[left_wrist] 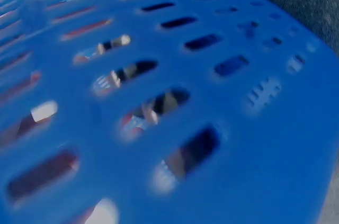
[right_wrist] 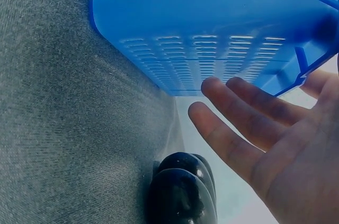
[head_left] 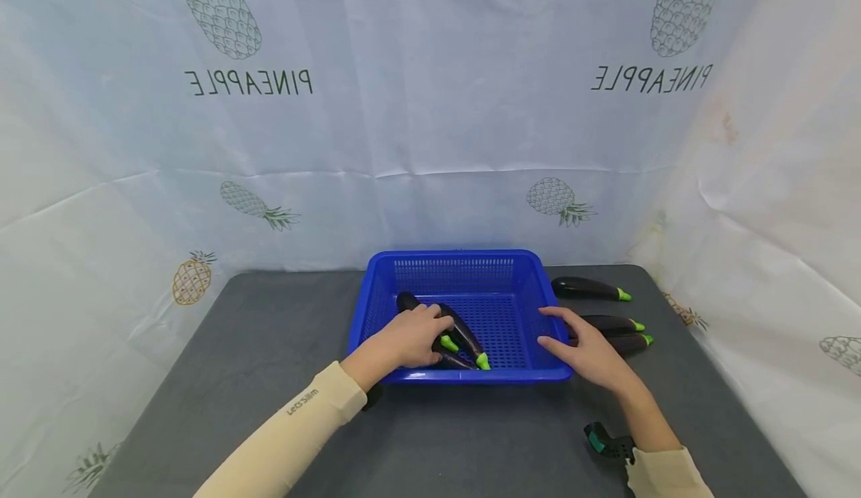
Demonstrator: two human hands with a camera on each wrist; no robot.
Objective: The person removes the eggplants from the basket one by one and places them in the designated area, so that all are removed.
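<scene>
A blue plastic basket (head_left: 460, 377) stands on the table, with several dark eggplants (head_left: 463, 327) inside its left part. My left hand (head_left: 410, 335) reaches over the front left rim, fingers curled down round an eggplant whose green stem end (head_left: 449, 344) shows beside them. The hand covers much of that eggplant. Only the basket's slotted wall (left_wrist: 286, 155) fills the left wrist view. At the right rim, my right hand (head_left: 592, 352) is spread with fingers relaxed. From the right wrist view, its fingers (right_wrist: 238, 115) extend along the outside of the basket wall (right_wrist: 212, 12).
Right of the basket lie three more eggplants: one at the back (head_left: 584, 288), one in the middle (head_left: 608, 324) and one nearer (head_left: 628, 344). A pineapple-print sheet (head_left: 430, 131) hangs behind the grey table (head_left: 282, 333). A black wrist device (head_left: 608, 444) sits by my right forearm.
</scene>
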